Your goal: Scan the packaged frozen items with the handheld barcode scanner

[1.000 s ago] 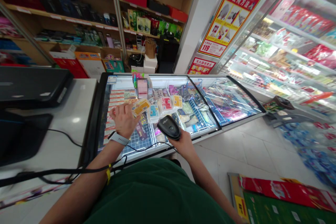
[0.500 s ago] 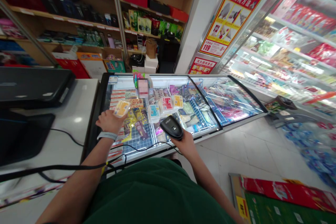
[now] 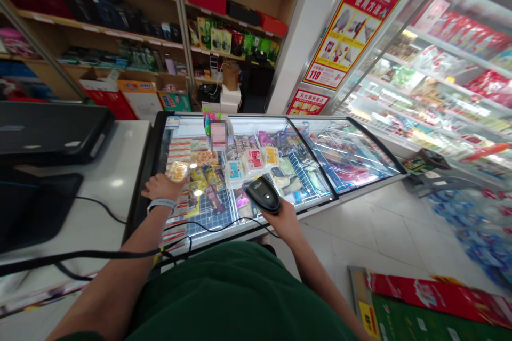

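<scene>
My left hand [image 3: 163, 187], with a pale band at the wrist, is closed on a small clear pack with a yellow label [image 3: 178, 171] over the left part of the glass-topped freezer [image 3: 320, 208]. In my right hand [image 3: 285, 219] is a black barcode scanner [image 3: 263, 194], its head pointing up and left. Just beyond the scanner, stacked packs rest on the glass: one with a blue label [image 3: 234, 170], one red [image 3: 254, 159] and one yellow [image 3: 272, 156]. A colourful item [image 3: 211, 121] lies near the far edge, partly behind a blurred patch.
A white counter [image 3: 120, 170] with a black device [image 3: 52, 130] is at the left. Black cables [image 3: 100, 254] cross in front of my left forearm. Shelves and boxes [image 3: 140, 98] stand behind the freezer. A green and red carton [image 3: 424, 303] is at the lower right.
My left hand has moved slightly left and down with the yellow-labelled pack, which now looks flatter. My right hand and the scanner have barely moved.
</scene>
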The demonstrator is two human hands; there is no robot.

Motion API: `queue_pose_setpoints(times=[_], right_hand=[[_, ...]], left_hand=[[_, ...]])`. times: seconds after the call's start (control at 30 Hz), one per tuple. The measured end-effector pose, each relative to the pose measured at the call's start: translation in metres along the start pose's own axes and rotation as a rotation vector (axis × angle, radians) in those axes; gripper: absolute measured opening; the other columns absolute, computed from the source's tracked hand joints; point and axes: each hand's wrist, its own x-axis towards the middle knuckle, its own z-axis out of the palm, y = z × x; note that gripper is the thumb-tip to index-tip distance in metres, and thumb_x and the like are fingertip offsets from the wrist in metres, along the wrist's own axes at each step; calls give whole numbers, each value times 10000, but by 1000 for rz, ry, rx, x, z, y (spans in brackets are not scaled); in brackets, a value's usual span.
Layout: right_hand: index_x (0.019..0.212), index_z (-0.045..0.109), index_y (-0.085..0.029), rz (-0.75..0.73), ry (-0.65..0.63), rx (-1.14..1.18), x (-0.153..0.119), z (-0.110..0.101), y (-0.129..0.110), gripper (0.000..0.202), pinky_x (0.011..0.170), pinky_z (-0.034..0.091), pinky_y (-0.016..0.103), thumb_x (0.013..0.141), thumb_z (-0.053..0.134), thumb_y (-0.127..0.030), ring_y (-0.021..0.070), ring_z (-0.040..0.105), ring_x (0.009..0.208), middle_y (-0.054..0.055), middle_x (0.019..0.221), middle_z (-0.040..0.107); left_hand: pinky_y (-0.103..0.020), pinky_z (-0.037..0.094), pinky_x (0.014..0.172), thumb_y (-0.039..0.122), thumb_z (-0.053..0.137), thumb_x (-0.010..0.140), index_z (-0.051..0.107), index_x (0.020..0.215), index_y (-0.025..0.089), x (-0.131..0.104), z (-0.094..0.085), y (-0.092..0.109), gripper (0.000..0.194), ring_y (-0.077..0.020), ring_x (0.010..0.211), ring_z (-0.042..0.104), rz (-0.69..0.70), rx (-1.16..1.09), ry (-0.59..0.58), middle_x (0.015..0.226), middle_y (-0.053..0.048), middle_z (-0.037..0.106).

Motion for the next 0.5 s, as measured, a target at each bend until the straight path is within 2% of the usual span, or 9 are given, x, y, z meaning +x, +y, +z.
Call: queue_pose_setpoints(times=[0.27, 0.4, 0.5], right_hand=[[837, 676, -173, -2, 10, -9, -1, 1, 2, 178, 633, 473, 265, 695, 661, -279, 205, 651, 695, 26, 736, 709], [855, 682, -166, 16, -5, 11, -1, 1, 4, 199, 646, 480, 270, 693, 668, -280, 215, 662, 721, 34, 763, 722], [855, 681, -169, 23, -1, 12, -1, 1, 3, 198, 638, 478, 269, 692, 670, -280, 218, 665, 723, 29, 755, 720]], left_hand=[[-639, 298, 882, 709, 571, 693, 447, 1238, 80, -8, 1, 2, 841, -457, 1137, 451, 37, -18, 74, 1271, -277, 526], [-573, 298, 955, 608, 599, 733, 450, 1297, 117, -13, -2, 16, 762, -409, 1180, 450, 125, 3, 147, 1280, -230, 525], [-528, 333, 962, 575, 600, 755, 476, 1304, 147, -17, -4, 31, 708, -378, 1162, 482, 224, 13, 152, 1260, -195, 544]])
